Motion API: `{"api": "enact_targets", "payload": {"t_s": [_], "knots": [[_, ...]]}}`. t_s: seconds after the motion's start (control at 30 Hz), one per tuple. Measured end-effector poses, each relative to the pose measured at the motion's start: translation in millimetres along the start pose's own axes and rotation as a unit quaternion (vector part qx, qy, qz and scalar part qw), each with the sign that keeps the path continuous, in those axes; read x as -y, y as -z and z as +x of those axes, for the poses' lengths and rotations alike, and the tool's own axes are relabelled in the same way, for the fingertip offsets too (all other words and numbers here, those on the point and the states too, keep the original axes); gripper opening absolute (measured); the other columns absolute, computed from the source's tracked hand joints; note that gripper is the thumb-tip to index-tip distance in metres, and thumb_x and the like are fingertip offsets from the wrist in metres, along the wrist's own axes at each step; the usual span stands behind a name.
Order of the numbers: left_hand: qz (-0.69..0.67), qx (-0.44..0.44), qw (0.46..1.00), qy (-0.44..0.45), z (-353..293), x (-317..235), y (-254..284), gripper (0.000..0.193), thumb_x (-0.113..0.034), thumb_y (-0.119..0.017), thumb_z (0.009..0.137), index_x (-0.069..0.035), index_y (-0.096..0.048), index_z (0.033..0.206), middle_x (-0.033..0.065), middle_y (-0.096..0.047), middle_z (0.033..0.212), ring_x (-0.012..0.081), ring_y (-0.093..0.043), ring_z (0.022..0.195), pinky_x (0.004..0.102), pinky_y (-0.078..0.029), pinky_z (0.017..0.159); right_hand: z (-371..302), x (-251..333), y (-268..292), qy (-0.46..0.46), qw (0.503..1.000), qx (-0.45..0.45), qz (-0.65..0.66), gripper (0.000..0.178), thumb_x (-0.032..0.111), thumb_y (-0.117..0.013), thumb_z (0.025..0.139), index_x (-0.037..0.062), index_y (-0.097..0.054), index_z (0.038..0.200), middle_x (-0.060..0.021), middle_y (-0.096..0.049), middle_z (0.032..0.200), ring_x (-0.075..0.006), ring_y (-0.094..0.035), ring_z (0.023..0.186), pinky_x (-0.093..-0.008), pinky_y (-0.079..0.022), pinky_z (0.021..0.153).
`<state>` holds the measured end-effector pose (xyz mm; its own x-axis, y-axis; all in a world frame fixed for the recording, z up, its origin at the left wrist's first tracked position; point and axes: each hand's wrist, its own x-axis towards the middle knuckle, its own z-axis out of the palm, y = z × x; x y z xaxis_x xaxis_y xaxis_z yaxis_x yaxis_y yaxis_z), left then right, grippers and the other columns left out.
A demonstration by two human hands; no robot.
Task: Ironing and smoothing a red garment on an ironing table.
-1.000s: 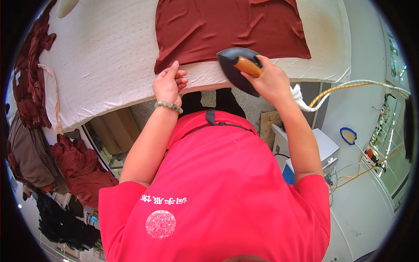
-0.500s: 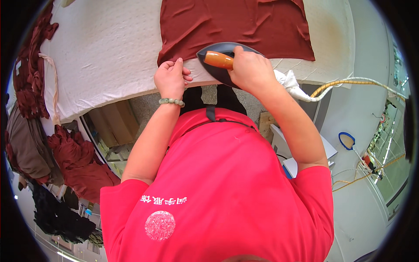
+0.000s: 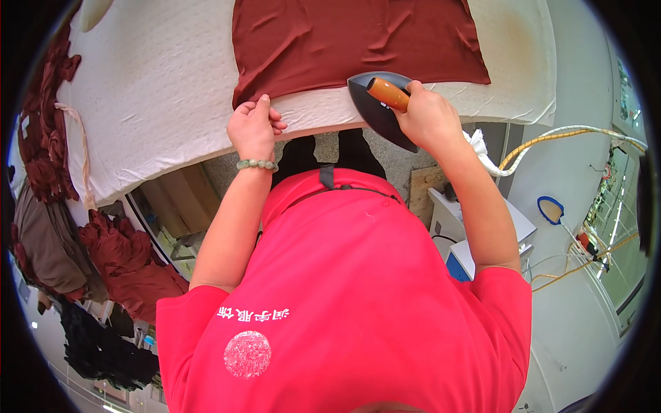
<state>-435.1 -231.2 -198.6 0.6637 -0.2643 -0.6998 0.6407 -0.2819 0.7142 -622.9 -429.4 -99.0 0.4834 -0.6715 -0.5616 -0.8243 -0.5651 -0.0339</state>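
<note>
A dark red garment [image 3: 358,41] lies wrinkled on the white padded ironing table [image 3: 165,82]. At its near left corner my left hand [image 3: 252,131] is closed, thumb up against the hem, which it seems to pinch; the exact grip is partly hidden. My right hand [image 3: 434,120] grips the wooden handle [image 3: 387,94] of a dark iron [image 3: 375,113]. The iron is tilted, its pointed front by the garment's near hem and its rear beyond the table edge.
A white and yellow hose [image 3: 544,141] runs right from behind my right hand. Dark red clothes [image 3: 127,258] and a brown garment [image 3: 45,237] hang at the left. A white box-like unit [image 3: 492,234] stands below right. A blue-rimmed oval pad [image 3: 550,210] lies farther right.
My right hand has drawn the iron to the right and turned it, its rear now toward me. My left hand has shifted left, and the garment's near left corner has moved with it.
</note>
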Motion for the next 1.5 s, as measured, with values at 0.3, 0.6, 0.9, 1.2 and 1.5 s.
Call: {"api": "enact_targets", "payload": {"t_s": [0.3,0.6,0.9,1.2,1.5], "knots": [[0.0,0.012,1.0,0.014,-5,-7,-1,0.024,-0.02,-0.07,0.097,0.001,-0.058,0.094,0.0084,-0.065,0.067,0.0146,-0.06,0.047,0.0246,-0.046,0.042,-35,-21,-6,0.022,0.999,-0.003,0.026,0.05,0.036,-0.073,0.087,0.0036,-0.06,0.123,-0.0227,-0.072,0.096,-0.0421,-0.069,0.094,-0.0498,-0.054,0.083],[0.047,0.027,0.999,0.006,0,-4,-6,0.023,-0.019,-0.07,0.096,0.001,-0.058,0.093,0.0098,-0.067,0.069,0.0137,-0.06,0.047,0.0239,-0.045,0.041,-3,36,-3,0.053,0.993,-0.053,0.087,0.049,0.034,-0.073,0.085,0.0017,-0.059,0.119,-0.022,-0.072,0.091,-0.0417,-0.07,0.091,-0.0492,-0.055,0.081],[0.037,0.012,0.999,-0.007,-1,-1,-5,0.023,-0.019,-0.07,0.097,0.0,-0.057,0.092,0.0089,-0.067,0.068,0.0131,-0.06,0.046,0.0236,-0.044,0.04,4,60,-9,0.158,0.985,0.051,0.049,0.036,0.027,-0.067,0.087,-0.0035,-0.057,0.103,-0.0235,-0.071,0.083,-0.0416,-0.07,0.085,-0.0504,-0.055,0.076],[0.017,0.027,0.999,0.005,-1,0,1,0.024,-0.021,-0.071,0.096,0.0,-0.059,0.092,0.0079,-0.066,0.068,0.0127,-0.06,0.047,0.0228,-0.044,0.042,-17,5,13,0.057,0.996,0.067,0.022,0.052,0.037,-0.072,0.087,0.0033,-0.057,0.124,-0.0233,-0.072,0.098,-0.0422,-0.069,0.094,-0.0491,-0.055,0.082],[0.022,0.013,1.0,-0.005,-2,1,-2,0.024,-0.022,-0.072,0.096,-0.001,-0.06,0.092,0.0076,-0.066,0.068,0.0129,-0.06,0.048,0.0232,-0.045,0.043,12,-45,11,0.03,0.998,-0.028,0.043,0.05,0.034,-0.072,0.088,0.0038,-0.058,0.125,-0.0234,-0.072,0.1,-0.043,-0.068,0.096,-0.05,-0.054,0.085]]}}
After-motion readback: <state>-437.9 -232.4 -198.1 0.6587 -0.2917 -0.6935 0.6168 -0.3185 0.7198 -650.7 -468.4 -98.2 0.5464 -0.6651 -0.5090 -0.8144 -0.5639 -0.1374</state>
